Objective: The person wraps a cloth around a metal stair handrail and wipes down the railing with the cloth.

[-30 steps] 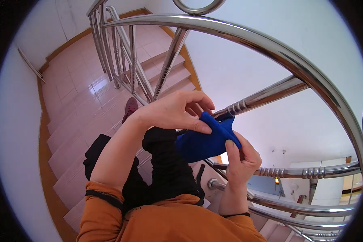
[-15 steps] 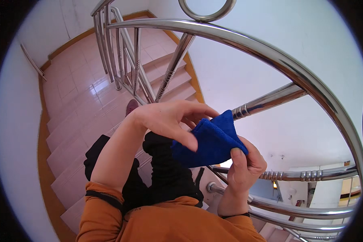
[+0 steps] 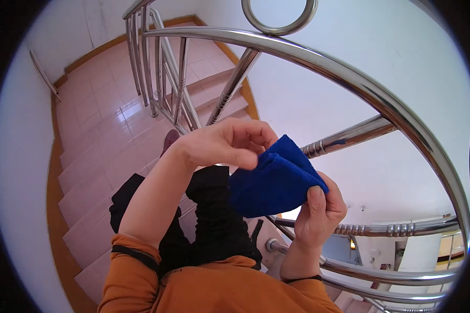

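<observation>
Blue cloth (image 3: 270, 189) sits pinched by the right hand (image 3: 318, 216); the left hand (image 3: 218, 145) arches beside it, grip spread.

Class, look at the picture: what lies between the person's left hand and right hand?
In the head view, a blue cloth lies between the left hand and the right hand, which pinches it.
</observation>
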The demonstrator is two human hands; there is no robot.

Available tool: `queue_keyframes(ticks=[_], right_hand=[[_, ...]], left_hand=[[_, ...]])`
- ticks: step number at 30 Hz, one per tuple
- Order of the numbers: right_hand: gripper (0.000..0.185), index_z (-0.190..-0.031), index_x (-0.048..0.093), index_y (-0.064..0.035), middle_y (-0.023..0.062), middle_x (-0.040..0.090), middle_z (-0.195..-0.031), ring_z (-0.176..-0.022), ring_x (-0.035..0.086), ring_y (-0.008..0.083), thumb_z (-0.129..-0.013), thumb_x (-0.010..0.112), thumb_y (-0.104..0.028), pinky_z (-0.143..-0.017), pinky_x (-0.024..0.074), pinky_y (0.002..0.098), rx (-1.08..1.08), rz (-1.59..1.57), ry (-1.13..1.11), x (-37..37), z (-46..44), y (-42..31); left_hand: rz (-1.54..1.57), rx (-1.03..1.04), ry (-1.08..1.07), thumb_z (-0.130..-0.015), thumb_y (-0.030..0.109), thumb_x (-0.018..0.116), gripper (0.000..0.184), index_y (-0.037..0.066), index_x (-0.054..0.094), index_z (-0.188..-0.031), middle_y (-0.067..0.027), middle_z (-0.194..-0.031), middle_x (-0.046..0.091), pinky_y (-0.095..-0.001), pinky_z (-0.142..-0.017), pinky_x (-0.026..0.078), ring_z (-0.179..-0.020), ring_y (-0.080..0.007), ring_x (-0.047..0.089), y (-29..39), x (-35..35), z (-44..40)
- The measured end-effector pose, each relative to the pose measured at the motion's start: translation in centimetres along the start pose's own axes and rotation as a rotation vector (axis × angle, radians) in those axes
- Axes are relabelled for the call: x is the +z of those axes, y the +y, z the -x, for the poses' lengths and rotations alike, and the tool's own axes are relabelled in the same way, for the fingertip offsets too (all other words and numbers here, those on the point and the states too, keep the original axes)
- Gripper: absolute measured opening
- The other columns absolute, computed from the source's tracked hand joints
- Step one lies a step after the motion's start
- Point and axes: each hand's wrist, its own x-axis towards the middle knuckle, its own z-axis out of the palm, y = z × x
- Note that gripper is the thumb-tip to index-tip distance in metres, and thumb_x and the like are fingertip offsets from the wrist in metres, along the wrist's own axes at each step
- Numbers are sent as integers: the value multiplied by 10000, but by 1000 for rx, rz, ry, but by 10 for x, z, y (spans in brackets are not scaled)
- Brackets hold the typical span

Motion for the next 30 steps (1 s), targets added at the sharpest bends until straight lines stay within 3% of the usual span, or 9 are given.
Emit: queue_keyframes(ticks=[2,4,7,14,16,20,23,25,30], right_hand=[[310,-1074,592,95,134,645,-952,-857,606,174,-871,646,-133,-842,472,286,-14,-17,-10,2,-1,0],[300,-1073,592,92,131,643,-959,-864,602,169,-875,639,-128,-841,470,281,-36,-20,-21,4,-2,0],[289,-1067,595,90,125,642,-953,-867,599,163,-880,633,-127,-839,469,279,-43,46,-24,8,-5,0],[256,-1068,598,82,106,642,-919,-801,605,135,-888,617,-100,-748,490,242,40,117,-52,25,-12,22],[213,-1050,593,85,91,638,-887,-748,608,112,-900,591,-66,-677,505,221,119,225,-131,31,-18,29],[263,-1105,514,56,80,629,-847,-720,629,123,-886,609,-53,-629,535,227,-7,388,-96,38,-14,29],[317,-1135,486,47,106,622,-937,-810,629,150,-880,628,-74,-711,543,265,55,224,-186,47,-15,29],[363,-1152,487,60,119,601,-1032,-937,602,165,-893,630,-150,-796,530,295,153,12,-254,54,-18,27],[384,-1178,470,30,79,577,-1090,-978,562,126,-882,649,-137,-878,447,254,301,-235,-295,69,-30,27]], left_hand=[[57,-84,57,-678,426,812,762,3,503,-1231,-46,-1071,617,-272,-895,465,-999,-129,579,0,0,0],[108,31,-80,-737,309,797,615,14,522,-1202,-36,-1025,621,-244,-879,456,-961,-102,574,-4,3,-2],[-10,13,-17,-776,218,763,457,28,546,-1130,-16,-960,623,-229,-837,459,-899,-82,573,6,15,-2],[-170,66,112,-782,160,747,313,55,544,-996,22,-860,580,-216,-737,435,-786,-65,529,14,1,15],[-302,75,255,-782,127,738,286,66,543,-982,29,-838,554,-210,-714,417,-776,-58,503,24,3,17],[-327,118,464,-786,117,729,256,69,548,-960,37,-828,539,-208,-708,412,-784,-56,493,41,13,18],[-448,163,528,-784,115,730,253,61,544,-946,28,-841,528,-229,-720,419,-791,-71,488,39,12,16],[-639,110,448,-747,68,752,369,53,564,-1064,9,-940,580,-258,-824,468,-893,-95,559,38,15,15],[-726,25,415,-709,-9,761,452,49,552,-1105,0,-950,583,-311,-922,478,-957,-121,573,46,15,22]])
